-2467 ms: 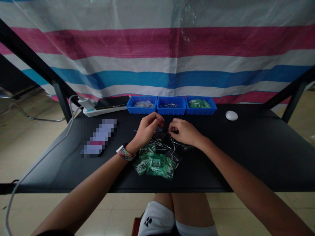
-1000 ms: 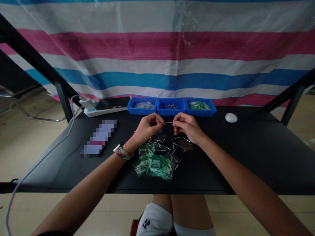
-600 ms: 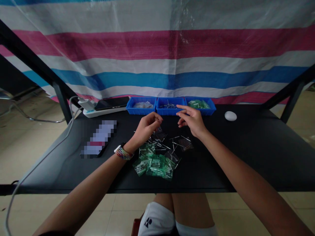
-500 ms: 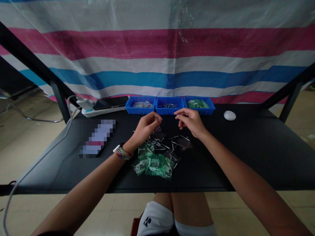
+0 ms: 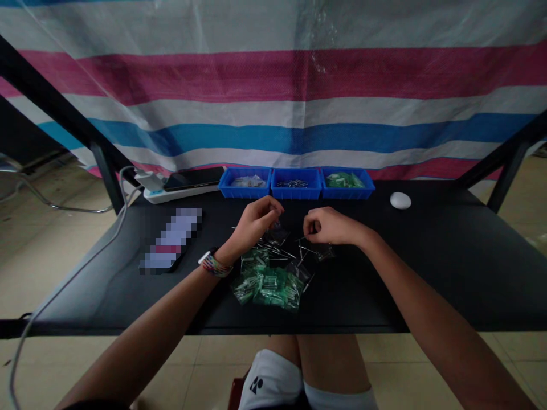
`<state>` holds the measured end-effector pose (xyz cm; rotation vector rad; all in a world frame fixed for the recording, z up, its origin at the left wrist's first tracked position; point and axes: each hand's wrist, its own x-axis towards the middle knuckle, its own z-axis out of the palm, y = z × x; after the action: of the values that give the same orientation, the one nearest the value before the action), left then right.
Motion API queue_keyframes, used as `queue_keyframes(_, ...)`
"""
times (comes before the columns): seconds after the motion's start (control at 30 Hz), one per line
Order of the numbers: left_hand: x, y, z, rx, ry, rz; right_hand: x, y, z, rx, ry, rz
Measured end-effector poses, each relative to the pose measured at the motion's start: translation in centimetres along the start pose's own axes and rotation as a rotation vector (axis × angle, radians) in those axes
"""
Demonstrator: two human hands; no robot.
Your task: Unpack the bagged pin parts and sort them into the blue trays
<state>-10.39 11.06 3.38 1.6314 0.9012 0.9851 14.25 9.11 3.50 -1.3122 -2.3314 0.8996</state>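
My left hand (image 5: pixel 260 219) is closed in a pinch over the middle of the table, with a small clear plastic bag (image 5: pixel 276 225) at its fingertips; the fingers partly hide it. To the right, my right hand (image 5: pixel 327 225) has its thumb and index finger pressed together at a thin metal pin (image 5: pixel 301 239) on the table. Below and between the hands lies a loose pile of shiny metal pins (image 5: pixel 273 249). Nearer to me are several green-tinted plastic bags (image 5: pixel 271 286) with small pale pieces inside. Another clear bag (image 5: pixel 298 270) lies beside them.
Three blue bins stand along the back: a left bin (image 5: pixel 244 192) with clear bags, a middle bin (image 5: pixel 296 193) with metal pins, a right bin (image 5: pixel 348 193) with green bags. A blurred phone (image 5: pixel 171 242), power strip (image 5: pixel 164 195) and white oval object (image 5: pixel 400 200) are also there.
My right hand has come down towards the table, and its fingers have curled shut at a pin near the pile. The left hand has stayed nearly still.
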Motion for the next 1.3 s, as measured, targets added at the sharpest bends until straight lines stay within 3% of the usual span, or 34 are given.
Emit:
queue_keyframes(0.17,-0.3,0.1,0.0,0.082,-0.037,0.012,0.3,-0.3,0.2,0.166,0.196,0.029)
queue_keyframes(0.4,-0.5,0.3,-0.2,0.193,-0.074,0.031,0.6,-1.6,1.3,0.457,0.389,-0.097)
queue_keyframes(0.73,-0.3,1.0,0.1,-0.005,-0.037,0.023,1.0,-1.2,2.0,0.542,0.454,-0.118)
queue_keyframes(1.03,-0.1,0.7,0.0,-0.051,0.067,0.086,1.5,-0.9,2.1,0.864,0.403,0.017)
queue_keyframes(1.3,-0.3,1.1,0.2,-0.056,0.043,0.082,1.3,-1.3,2.3,0.968,0.414,0.034)
